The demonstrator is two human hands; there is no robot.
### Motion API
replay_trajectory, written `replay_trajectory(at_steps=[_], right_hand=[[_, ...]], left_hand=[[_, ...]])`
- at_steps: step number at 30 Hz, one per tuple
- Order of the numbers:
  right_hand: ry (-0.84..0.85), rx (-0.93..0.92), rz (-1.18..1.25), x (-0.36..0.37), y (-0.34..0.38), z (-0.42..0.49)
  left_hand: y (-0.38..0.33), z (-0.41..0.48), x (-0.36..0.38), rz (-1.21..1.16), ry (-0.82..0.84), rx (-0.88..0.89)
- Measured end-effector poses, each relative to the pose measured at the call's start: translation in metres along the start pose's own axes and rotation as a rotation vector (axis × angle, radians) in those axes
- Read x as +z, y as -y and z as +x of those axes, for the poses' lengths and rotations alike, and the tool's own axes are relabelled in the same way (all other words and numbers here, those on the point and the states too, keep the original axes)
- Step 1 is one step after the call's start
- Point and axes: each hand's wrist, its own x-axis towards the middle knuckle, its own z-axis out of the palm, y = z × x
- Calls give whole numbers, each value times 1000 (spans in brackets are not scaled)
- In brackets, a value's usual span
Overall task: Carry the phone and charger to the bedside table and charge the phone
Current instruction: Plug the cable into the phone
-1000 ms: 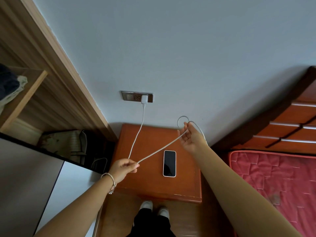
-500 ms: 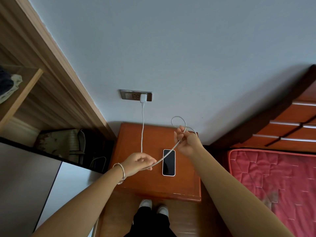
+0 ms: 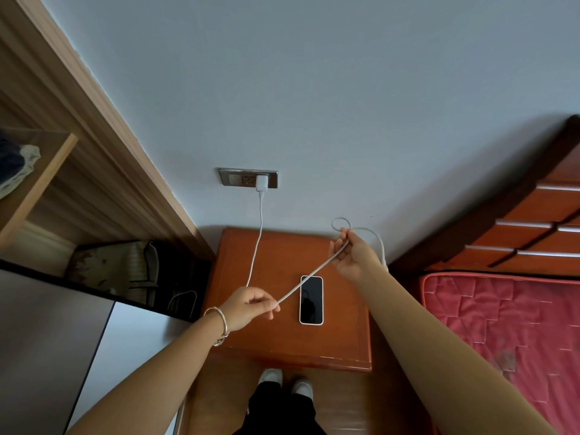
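A white phone [image 3: 311, 299] with a dark screen lies face up on the reddish wooden bedside table [image 3: 276, 343]. The white charger plug [image 3: 261, 183] sits in the wall socket [image 3: 238, 177]. Its white cable [image 3: 255, 243] hangs down to my left hand [image 3: 249, 309], which pinches it above the table's left part. From there the cable runs taut up and right to my right hand [image 3: 353, 255], whose fingers hold it near a small loop [image 3: 340, 222]. The free end drops behind my right wrist; its connector is hidden.
A wooden wardrobe [image 3: 62, 171] with an open shelf stands at the left. A bed with a red mattress [image 3: 508, 334] and wooden headboard [image 3: 533, 224] is at the right. My feet [image 3: 282, 381] stand right in front of the table.
My hands came closer together half a second ago, and now have drawn apart again, pulling the cable taut. The phone has not moved.
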Motion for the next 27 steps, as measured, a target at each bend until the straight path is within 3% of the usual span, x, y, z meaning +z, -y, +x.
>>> replay_trajectory(at_steps=[11,27], right_hand=[[-21,-84,-112,-4,14,0],[-45,-76,-76,-20,20,-9]], left_hand=[[37,-14,-2,86,-83,-81],[44,-19,3,66,-124,-133]])
